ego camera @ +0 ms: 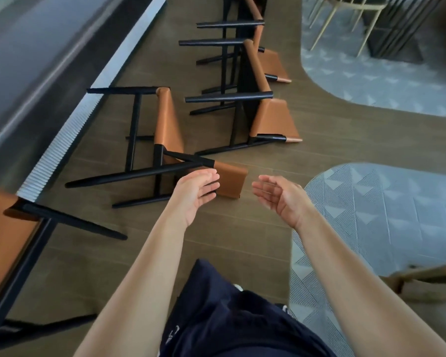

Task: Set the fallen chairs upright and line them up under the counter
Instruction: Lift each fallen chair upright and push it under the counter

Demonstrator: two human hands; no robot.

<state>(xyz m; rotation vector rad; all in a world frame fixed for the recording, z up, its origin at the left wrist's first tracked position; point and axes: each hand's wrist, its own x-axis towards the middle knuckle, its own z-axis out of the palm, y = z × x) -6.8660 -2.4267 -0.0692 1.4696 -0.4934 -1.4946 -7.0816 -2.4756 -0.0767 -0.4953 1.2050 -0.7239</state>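
Note:
Three black-framed chairs with tan leather seats lie tipped over on the brown floor. The nearest fallen chair [169, 130] lies with its legs pointing left toward the counter [36, 63] and its backrest [229, 180] toward me. A second fallen chair [271, 119] and a third fallen chair [271, 63] lie farther back. One upright chair [8, 240] stands at the left edge, tucked against the counter. My left hand [193, 194] hovers open just in front of the nearest chair's backrest. My right hand [278, 197] is open to the right of it, palm inward. Neither hand touches the chair.
A grey patterned rug [371, 228] lies at my right, another rug [371, 73] farther back with pale-legged furniture [345, 21] on it. The ribbed silver counter base [88, 106] runs along the left. Bare floor lies between the counter and the rugs.

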